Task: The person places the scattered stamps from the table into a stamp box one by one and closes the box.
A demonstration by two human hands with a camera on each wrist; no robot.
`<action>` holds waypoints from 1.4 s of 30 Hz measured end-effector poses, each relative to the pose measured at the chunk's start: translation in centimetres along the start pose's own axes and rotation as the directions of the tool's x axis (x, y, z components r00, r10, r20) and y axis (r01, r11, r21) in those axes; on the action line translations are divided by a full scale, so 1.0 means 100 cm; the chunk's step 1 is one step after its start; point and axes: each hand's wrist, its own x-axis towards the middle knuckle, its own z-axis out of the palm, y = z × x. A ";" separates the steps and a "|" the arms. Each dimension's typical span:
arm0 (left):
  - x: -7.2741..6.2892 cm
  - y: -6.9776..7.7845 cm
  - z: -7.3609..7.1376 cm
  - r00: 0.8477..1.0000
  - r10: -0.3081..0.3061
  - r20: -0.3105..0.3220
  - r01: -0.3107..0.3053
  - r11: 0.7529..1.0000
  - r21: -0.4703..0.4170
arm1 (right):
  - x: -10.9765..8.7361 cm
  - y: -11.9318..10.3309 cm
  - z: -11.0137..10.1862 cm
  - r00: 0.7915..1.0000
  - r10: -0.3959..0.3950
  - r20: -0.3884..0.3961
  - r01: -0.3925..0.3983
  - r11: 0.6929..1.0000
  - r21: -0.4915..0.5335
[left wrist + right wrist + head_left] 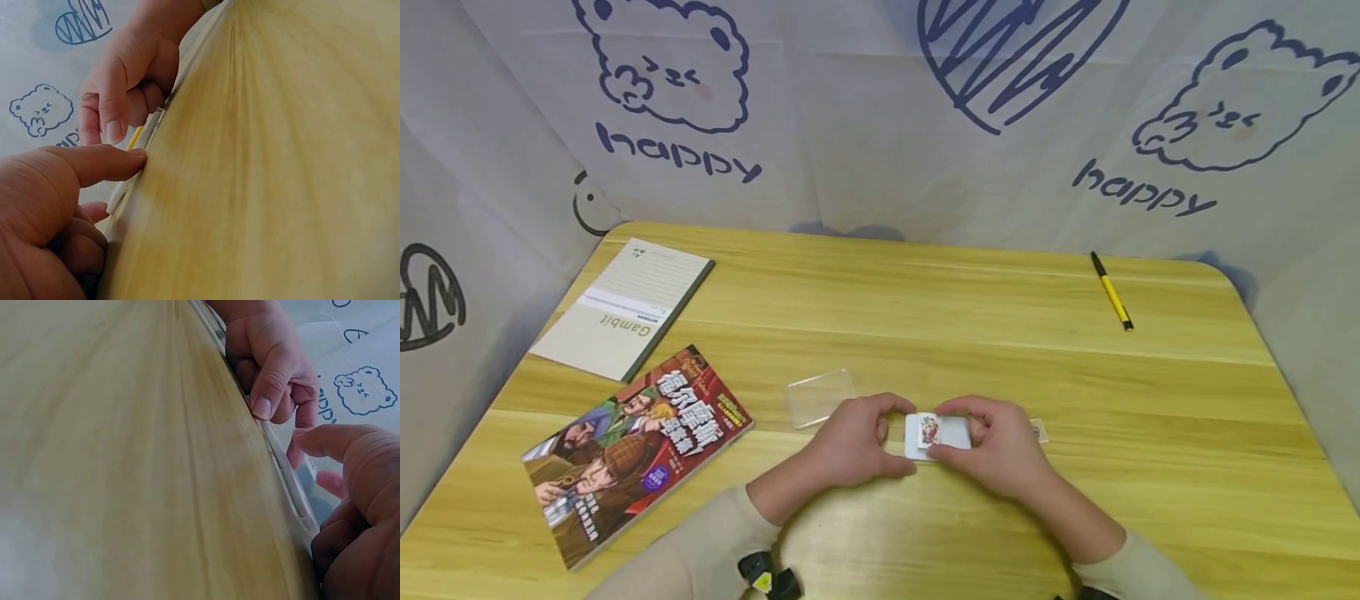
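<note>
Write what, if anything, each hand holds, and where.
Right hand: a small, white, colourfully printed rectangular card, apparently by its near and far edges; left hand: cannot be told.

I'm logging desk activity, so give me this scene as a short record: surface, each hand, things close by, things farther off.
Surface: wooden table
Left hand: holds the left end of a white box
Right hand: pinches a printed card over the box
Near left hand: clear lid
Near right hand: another card
Left side of table: notebook; book
Far right: yellow and black pen
</note>
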 end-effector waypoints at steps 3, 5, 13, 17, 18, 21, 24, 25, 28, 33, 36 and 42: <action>0.000 0.000 0.000 1.000 0.000 0.000 0.000 1.000 0.000 | 0.001 0.001 0.001 1.000 0.006 0.009 -0.006 0.999 -0.033; 0.000 0.000 0.000 1.000 0.001 0.000 -0.001 1.000 0.002 | 0.002 0.001 0.002 1.000 0.008 0.014 -0.008 0.999 -0.048; 0.000 0.000 0.000 1.000 -0.008 0.002 0.008 1.000 0.000 | 0.001 0.000 0.002 1.000 0.015 0.024 -0.014 0.998 -0.064; 0.000 0.000 0.000 1.000 -0.007 0.000 0.007 1.000 -0.002 | 0.002 0.001 0.002 0.999 0.008 0.036 -0.005 0.997 -0.081; 0.000 0.000 0.000 1.000 -0.007 0.001 0.007 1.000 -0.004 | 0.002 0.001 0.002 0.999 0.008 0.038 -0.005 0.996 -0.089; 0.000 -0.001 0.001 1.000 -0.007 0.001 0.007 1.000 -0.007 | 0.002 0.001 0.002 0.999 0.007 0.040 -0.002 0.995 -0.102; 0.000 -0.001 0.001 1.000 -0.008 -0.001 0.008 1.000 -0.006 | 0.002 0.002 0.002 0.999 0.000 0.039 0.004 0.994 -0.109; 0.000 -0.001 0.001 1.000 -0.008 -0.002 0.008 1.000 -0.005 | 0.002 0.002 0.002 0.999 -0.001 0.038 0.005 0.994 -0.109; 0.000 -0.001 0.001 1.000 -0.007 -0.002 0.007 1.000 -0.003 | 0.002 0.002 0.002 0.999 -0.005 0.038 0.009 0.994 -0.112; 0.000 0.000 0.001 1.000 -0.011 -0.003 0.011 1.000 -0.003 | 0.001 0.000 0.001 0.999 0.005 0.037 -0.002 0.995 -0.096; 0.000 0.000 0.001 1.000 -0.008 -0.004 0.008 1.000 -0.008 | 0.000 -0.003 -0.003 0.999 0.024 0.026 -0.022 0.998 -0.066; 0.000 0.000 0.001 1.000 -0.002 -0.002 0.002 1.000 -0.007 | -0.005 -0.006 -0.016 1.000 0.031 0.008 -0.030 0.999 -0.037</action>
